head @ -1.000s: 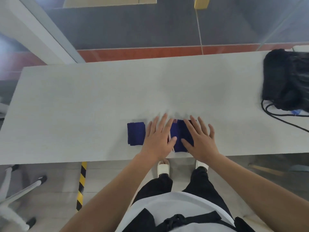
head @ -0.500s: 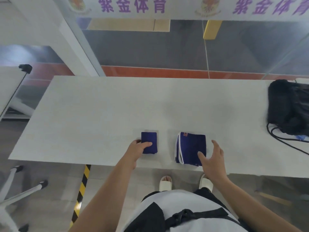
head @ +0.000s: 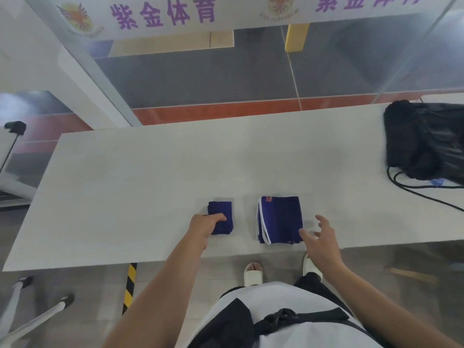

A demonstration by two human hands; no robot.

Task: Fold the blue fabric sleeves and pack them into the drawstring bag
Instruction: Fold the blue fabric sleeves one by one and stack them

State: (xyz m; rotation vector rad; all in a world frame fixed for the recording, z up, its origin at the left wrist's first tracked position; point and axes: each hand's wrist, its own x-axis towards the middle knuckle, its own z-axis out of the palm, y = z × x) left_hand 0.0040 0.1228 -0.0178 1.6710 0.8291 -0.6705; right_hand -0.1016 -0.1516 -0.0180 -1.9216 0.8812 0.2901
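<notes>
Two folded blue fabric pieces lie near the front edge of the white table (head: 150, 177). The small folded sleeve (head: 222, 209) is on the left, and my left hand (head: 206, 226) grips its near left corner with thumb on top. The larger folded sleeve (head: 281, 218), with white trim along its left side, lies to the right. My right hand (head: 320, 237) hovers at its near right corner, fingers spread, thumb touching the edge. The black drawstring bag (head: 424, 141) lies at the table's far right, cords trailing toward me.
A black cord (head: 424, 195) from the bag runs across the right side of the table. Beyond the far edge is a glass wall with a banner. A white metal stand (head: 32, 320) sits on the floor at lower left.
Both hands lifted off the stacked fabric and drew apart. The left hand went to the small sleeve and took hold of it; the right moved to the larger sleeve's corner. The camera tilted up.
</notes>
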